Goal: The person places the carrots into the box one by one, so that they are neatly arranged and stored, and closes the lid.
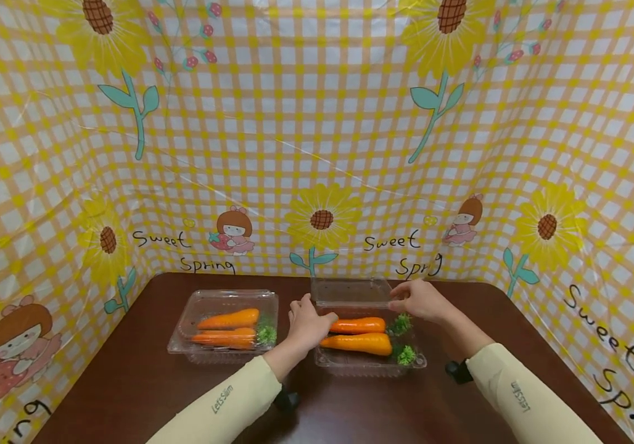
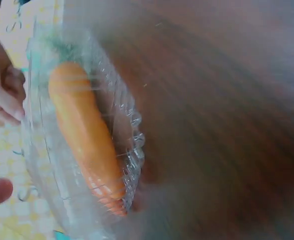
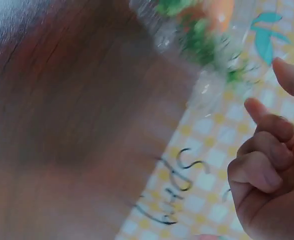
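Observation:
Two orange carrots [image 1: 357, 344] with green tops lie in a clear plastic box [image 1: 350, 369] at the middle right. Its transparent lid [image 1: 350, 291] is raised at the back. At the box's left side is my left hand [image 1: 307, 324], thumb spread toward the carrots and fingers near the lid's left edge. Across from it, my right hand [image 1: 419, 300] reaches to the lid's right edge. The right wrist view has its thumb and forefinger apart and the other fingers curled, with nothing between them. Whether either hand touches the lid is unclear.
A second clear box [image 1: 178, 344], its lid down, holds more carrots [image 1: 225, 337] with a green top on the left of the dark brown table [image 1: 139, 382]. Yellow checked cloth [image 1: 272, 154] with sunflowers surrounds the table at the back and sides.

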Demonstrator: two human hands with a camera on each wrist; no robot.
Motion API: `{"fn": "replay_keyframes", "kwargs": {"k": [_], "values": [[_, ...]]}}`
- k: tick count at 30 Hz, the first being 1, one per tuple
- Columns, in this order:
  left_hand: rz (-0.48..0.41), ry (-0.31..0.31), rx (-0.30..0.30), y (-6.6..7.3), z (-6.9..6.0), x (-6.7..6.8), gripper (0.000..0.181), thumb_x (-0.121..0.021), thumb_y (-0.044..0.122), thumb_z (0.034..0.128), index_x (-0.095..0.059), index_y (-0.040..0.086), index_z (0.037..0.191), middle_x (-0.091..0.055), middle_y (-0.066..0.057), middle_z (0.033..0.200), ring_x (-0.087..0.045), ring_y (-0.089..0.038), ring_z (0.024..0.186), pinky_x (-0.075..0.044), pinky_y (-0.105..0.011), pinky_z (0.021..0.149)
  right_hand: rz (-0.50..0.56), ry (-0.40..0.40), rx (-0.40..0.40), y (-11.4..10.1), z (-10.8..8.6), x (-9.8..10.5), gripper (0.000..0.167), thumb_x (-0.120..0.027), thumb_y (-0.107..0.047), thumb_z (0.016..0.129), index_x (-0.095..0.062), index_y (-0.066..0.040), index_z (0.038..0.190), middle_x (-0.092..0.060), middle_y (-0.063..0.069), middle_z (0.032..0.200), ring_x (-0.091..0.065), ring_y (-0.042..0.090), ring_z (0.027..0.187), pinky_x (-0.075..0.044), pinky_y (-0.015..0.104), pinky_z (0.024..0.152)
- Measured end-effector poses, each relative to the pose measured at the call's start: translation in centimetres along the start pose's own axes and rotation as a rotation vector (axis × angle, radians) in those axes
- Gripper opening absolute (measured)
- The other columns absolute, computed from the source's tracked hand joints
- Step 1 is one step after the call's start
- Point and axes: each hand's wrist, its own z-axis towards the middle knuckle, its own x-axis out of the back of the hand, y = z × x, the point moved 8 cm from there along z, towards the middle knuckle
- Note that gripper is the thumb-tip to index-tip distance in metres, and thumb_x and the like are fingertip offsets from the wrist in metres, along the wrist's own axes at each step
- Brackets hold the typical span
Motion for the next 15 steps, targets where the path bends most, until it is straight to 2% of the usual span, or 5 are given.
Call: {"fn": "replay_keyframes", "kwargs": {"k": [4, 8, 10, 12, 15], "values": [[-0.040, 0.044, 0.095, -0.4, 1.8, -0.2, 0.078, -0.069, 0.032, 0.0928, -0.033, -0.002, 0.153, -0.026, -0.028, 0.155, -0.019, -0.047, 0.148, -0.027, -0.061, 0.115, 0.004, 0.047, -0.064, 1.7, 0.6, 0.4, 0.058, -0.064, -0.043, 0.097, -0.065, 0.005, 0.129, -0.067, 0.023, 0.125, -0.065, 0.034, 0.107, -0.054, 0.046, 0.084], [-0.058, 0.032, 0.169, -1.1, 3.0, -0.7, 0.065, -0.065, 0.032, 0.0955, -0.043, -0.006, 0.143, -0.036, -0.029, 0.149, -0.028, -0.048, 0.143, -0.027, -0.060, 0.115, 0.064, 0.052, -0.141, 3.3, 0.8, 0.0, 0.068, -0.062, -0.051, 0.097, -0.061, 0.007, 0.133, -0.059, 0.028, 0.135, -0.060, 0.040, 0.117, -0.052, 0.048, 0.088], [-0.071, 0.023, 0.187, -1.3, 3.5, -0.9, 0.057, -0.063, 0.031, 0.0967, -0.049, -0.007, 0.137, -0.042, -0.028, 0.145, -0.033, -0.049, 0.139, -0.030, -0.059, 0.113, 0.097, 0.046, -0.161, 3.9, 1.1, -0.3, 0.071, -0.062, -0.052, 0.097, -0.058, 0.008, 0.135, -0.058, 0.028, 0.136, -0.061, 0.038, 0.113, -0.052, 0.047, 0.087], [-0.090, 0.018, 0.194, -1.5, 3.8, -1.1, 0.050, -0.061, 0.029, 0.0981, -0.055, -0.007, 0.132, -0.048, -0.027, 0.143, -0.036, -0.049, 0.137, -0.032, -0.059, 0.112, 0.131, 0.036, -0.181, 4.5, 1.3, -0.6, 0.072, -0.063, -0.051, 0.096, -0.057, 0.008, 0.136, -0.063, 0.025, 0.130, -0.063, 0.032, 0.100, -0.052, 0.042, 0.079], [-0.121, 0.024, 0.192, -1.8, 4.2, -1.2, 0.045, -0.059, 0.025, 0.0994, -0.059, -0.005, 0.134, -0.052, -0.024, 0.144, -0.039, -0.049, 0.137, -0.036, -0.058, 0.110, 0.176, 0.008, -0.222, 5.3, 1.9, -1.4, 0.067, -0.064, -0.049, 0.097, -0.058, 0.005, 0.136, -0.069, 0.009, 0.093, -0.054, 0.016, 0.069, -0.046, 0.033, 0.063]]}}
